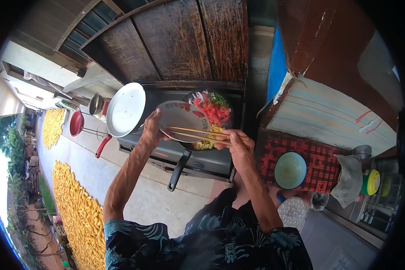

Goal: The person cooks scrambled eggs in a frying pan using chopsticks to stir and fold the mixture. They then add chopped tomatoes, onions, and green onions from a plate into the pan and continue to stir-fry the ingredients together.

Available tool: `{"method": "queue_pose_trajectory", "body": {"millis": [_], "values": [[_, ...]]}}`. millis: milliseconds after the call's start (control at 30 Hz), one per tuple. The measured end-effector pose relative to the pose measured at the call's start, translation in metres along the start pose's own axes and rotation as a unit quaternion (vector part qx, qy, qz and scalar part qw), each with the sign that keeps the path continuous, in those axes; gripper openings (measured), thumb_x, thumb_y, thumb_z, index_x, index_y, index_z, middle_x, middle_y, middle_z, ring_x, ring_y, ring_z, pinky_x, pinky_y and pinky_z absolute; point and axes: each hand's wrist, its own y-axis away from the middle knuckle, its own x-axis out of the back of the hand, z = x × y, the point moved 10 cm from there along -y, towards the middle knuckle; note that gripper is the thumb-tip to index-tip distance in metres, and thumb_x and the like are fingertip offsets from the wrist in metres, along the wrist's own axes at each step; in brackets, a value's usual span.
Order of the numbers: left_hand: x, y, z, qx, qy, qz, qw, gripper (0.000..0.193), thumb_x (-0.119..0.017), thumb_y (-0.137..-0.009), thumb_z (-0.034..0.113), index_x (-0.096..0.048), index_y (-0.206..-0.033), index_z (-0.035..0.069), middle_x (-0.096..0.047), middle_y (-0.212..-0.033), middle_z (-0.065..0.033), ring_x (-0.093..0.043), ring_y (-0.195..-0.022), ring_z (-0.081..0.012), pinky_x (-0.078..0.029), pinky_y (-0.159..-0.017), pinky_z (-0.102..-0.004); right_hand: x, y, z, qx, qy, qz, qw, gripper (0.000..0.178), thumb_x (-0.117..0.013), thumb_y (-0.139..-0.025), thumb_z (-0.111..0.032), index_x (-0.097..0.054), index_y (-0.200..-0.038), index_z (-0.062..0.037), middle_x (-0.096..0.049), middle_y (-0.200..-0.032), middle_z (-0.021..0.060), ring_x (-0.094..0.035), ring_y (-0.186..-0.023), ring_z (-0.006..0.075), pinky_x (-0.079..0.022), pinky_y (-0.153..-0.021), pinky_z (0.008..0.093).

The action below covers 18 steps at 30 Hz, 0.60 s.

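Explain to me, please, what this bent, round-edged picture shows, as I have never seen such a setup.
There is no machine here: a person works with two bare hands. The single picture comes from a wide camera on their head, looking down, so straight edges curve. The left hand holds a bowl, seen partly over a pan on the stove. The right hand holds chopsticks, their tips at the bowl. In the pan lie red pieces, yellow pieces and chopped greens.

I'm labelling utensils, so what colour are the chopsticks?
The chopsticks are yellowish tan, in the head view.
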Motion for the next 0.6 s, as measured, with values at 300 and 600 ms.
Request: {"method": "queue_pose_trajectory", "body": {"millis": [300,600], "values": [[-0.002,-0.009,-0.002,0.017,0.002,-0.012,1.000,0.050,-0.036,-0.104,0.041,-0.050,-0.132,0.002,-0.066,-0.101,-0.0169,-0.069,-0.065,-0.0224,-0.054,-0.040,-0.0265,0.036,-0.041,0.021,0.091,0.122,0.109,0.982,0.031,-0.053,-0.103,-0.019,-0.066,-0.111,0.0078,-0.067,-0.106,0.0143,-0.072,-0.084,0.0221,-0.060,-0.076,0.0297],[0.003,-0.001,0.005,0.006,-0.005,-0.001,1.000,0.051,-0.038,-0.103,0.042,-0.051,-0.132,0.002,-0.066,-0.097,-0.0152,-0.068,-0.063,-0.0208,-0.051,-0.037,-0.0258,0.029,-0.030,0.034,0.069,0.078,0.112,0.988,0.034,-0.055,-0.102,-0.023,-0.062,-0.115,0.0076,-0.070,-0.100,0.0178,-0.072,-0.083,0.0244,-0.060,-0.076,0.0320]]}}
